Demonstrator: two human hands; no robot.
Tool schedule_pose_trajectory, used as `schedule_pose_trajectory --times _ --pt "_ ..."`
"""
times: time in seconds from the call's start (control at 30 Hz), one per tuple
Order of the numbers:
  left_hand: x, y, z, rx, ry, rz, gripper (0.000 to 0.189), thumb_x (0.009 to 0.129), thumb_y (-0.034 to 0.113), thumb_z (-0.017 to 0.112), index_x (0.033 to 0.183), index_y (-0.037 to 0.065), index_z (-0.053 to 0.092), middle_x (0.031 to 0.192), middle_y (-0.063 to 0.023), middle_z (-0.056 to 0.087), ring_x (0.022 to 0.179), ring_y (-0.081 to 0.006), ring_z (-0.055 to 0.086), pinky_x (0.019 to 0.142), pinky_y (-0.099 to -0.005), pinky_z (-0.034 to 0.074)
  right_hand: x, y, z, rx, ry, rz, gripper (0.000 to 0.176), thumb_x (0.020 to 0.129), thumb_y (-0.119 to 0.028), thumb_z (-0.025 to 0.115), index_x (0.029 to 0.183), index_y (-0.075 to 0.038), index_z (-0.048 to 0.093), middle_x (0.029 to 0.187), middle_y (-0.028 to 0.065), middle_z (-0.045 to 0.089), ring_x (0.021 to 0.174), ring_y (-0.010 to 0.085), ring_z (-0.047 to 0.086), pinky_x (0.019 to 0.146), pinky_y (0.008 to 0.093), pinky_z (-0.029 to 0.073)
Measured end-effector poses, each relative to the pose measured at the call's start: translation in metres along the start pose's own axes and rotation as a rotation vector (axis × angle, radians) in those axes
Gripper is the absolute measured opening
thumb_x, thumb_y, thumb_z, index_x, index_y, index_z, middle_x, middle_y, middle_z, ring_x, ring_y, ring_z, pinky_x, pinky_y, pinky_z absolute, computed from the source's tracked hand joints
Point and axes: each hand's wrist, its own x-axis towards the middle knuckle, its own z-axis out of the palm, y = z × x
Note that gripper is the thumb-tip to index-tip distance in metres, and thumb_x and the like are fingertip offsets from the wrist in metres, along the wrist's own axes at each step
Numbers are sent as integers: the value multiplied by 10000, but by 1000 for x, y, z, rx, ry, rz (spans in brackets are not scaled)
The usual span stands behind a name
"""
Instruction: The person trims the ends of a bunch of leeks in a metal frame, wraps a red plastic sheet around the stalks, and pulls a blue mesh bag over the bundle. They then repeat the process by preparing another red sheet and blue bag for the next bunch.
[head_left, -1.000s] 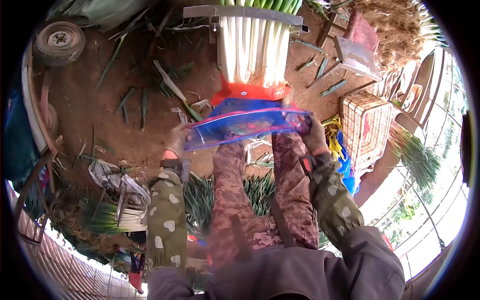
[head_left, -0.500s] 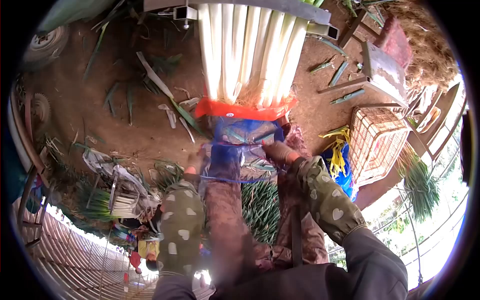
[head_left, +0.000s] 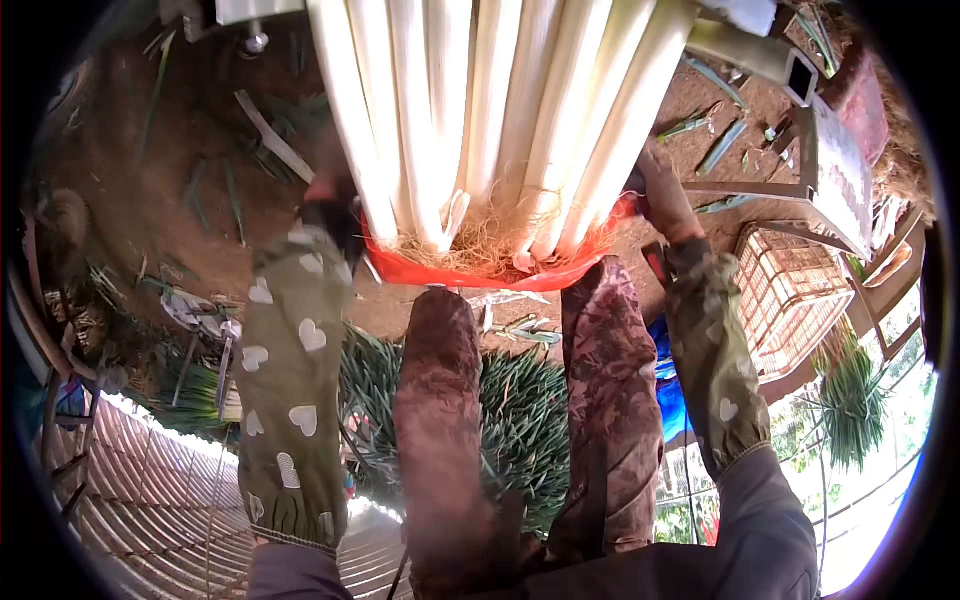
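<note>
Long white leeks (head_left: pixel 505 100) lie side by side in front of me, their fringed roots (head_left: pixel 480 235) pointing towards my knees. A red plastic sheet (head_left: pixel 450 276) cups the root ends from below and rises at both sides. At the left edge of the bundle is my left hand (head_left: pixel 332 190), dark and smeared by motion, close to the sheet's left corner. My right hand (head_left: pixel 668 195) is at the opposite side, beside the outer leek and the sheet's right corner. Its fingertips are partly hidden, so their grip cannot be made out.
A metal frame (head_left: pixel 750 55) stands around the leeks. To the right are a plastic crate (head_left: pixel 795 290) and a small metal-legged stool (head_left: pixel 835 180). Green leek tops (head_left: pixel 520 420) show between and beside my legs. Leaf scraps litter the dirt floor (head_left: pixel 180 130).
Both hands have moved forward and apart, from the blue see-through plastic over my lap to the sides of the leeks. That plastic no longer shows clearly. The leeks appear larger and nearer.
</note>
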Motion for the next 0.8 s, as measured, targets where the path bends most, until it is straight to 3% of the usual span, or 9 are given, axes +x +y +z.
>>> schedule_pose_trajectory --times 0.07,0.23,0.3,0.4,0.47,0.53,0.63,0.73,0.8 --pt "-40 0 -2 19 -39 -24 371 991 332 523 1253 87 619 1183 -90 655 901 -223 664 773 -325 537 -43 -47 -7 401 -37 368 448 998 -494 532 949 -58 619 727 -36 538 575 40 464 454 235 375" --pt "-151 19 -9 676 -208 218 332 976 234 572 1236 37 633 1091 -69 683 905 -188 658 798 -316 535 -119 -96 -3 533 -186 407 310 978 -365 586 922 -62 614 756 -56 506 630 45 428 516 215 345" --pt "-169 33 -17 1515 -192 1275 362 903 141 663 1228 -12 620 1024 -71 702 894 -186 662 763 -293 537 -126 -98 1 722 -180 466 270 973 -330 601 952 -63 626 766 -52 524 633 48 445 535 211 366" --pt "-116 67 -55 1000 -304 644 582 780 150 778 1312 36 570 1081 -120 693 926 -236 672 819 -325 551 -88 -118 -5 885 69 458 272 967 -277 617 1078 -29 626 801 -20 590 677 73 544 554 218 449" --pt "-99 108 -54 1501 -45 619 591 795 166 770 1327 31 551 1104 -121 687 938 -236 671 826 -324 555 -39 -140 -40 934 181 379 303 948 -255 653 1130 -16 609 897 52 687 765 132 655 632 278 537" --pt "-96 146 -36 1783 145 574 601 809 181 761 1343 25 532 1126 -122 681 950 -236 670 832 -323 558 9 -133 -88 -224 87 -293 261 920 -184 689 1126 -37 626 889 74 699 753 153 671 631 297 540" --pt "-106 167 -3 1925 284 519 617 831 205 748 1366 16 503 1160 -124 673 968 -236 668 841 -321 563 44 -114 -87 -183 214 -512 238 882 -210 735 1047 -53 664 834 36 676 637 121 610 544 282 489" --pt "-106 151 12 1981 238 505 635 853 228 736 1389 7 474 1194 -125 665 985 -237 667 850 -320 568 12 -113 -80 1052 84 186 221 925 -183 680 1092 -41 651 826 -51 623 546 65 514 471 250 454" --pt "-99 135 8 1729 95 336 648 868 243 727 1404 1 454 1216 -126 659 997 -237 666 857 -318 572 -18 -107 -54 982 180 353 213 960 -236 647 1061 -50 637 747 -70 577 489 34 422 419 219 370"
